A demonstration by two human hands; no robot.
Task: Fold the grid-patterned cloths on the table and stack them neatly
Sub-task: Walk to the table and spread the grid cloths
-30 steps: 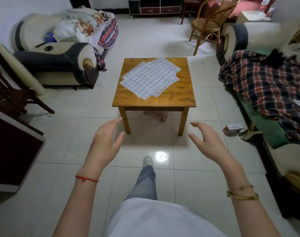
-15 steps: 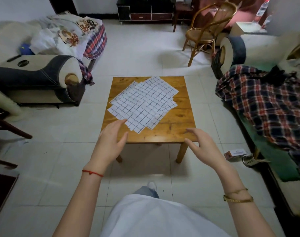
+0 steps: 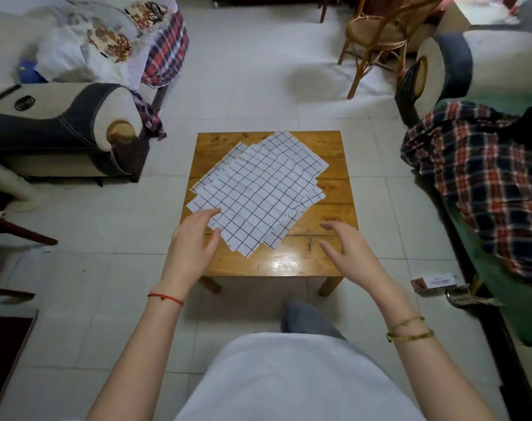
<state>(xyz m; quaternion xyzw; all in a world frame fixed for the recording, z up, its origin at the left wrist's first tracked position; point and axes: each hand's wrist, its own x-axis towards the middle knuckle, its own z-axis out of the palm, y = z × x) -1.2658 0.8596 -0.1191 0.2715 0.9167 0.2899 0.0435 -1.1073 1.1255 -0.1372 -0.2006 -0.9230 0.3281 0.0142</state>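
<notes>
With both the left hand (image 3: 195, 238) and the right hand (image 3: 349, 244) released and empty over the bench (image 3: 328, 262), the overlapping grid-patterned cloths (image 3: 258, 189) fanned from centre toward 10 o'clock risk lifting several at once, since edges interleave.

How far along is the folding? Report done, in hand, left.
Done: nothing; the grid-patterned cloths lie flat, overlapping loosely on the wooden table. In hand: nothing; the left hand reaches their near corner, the right hand is open above the table. Left: all folding and stacking.
</notes>
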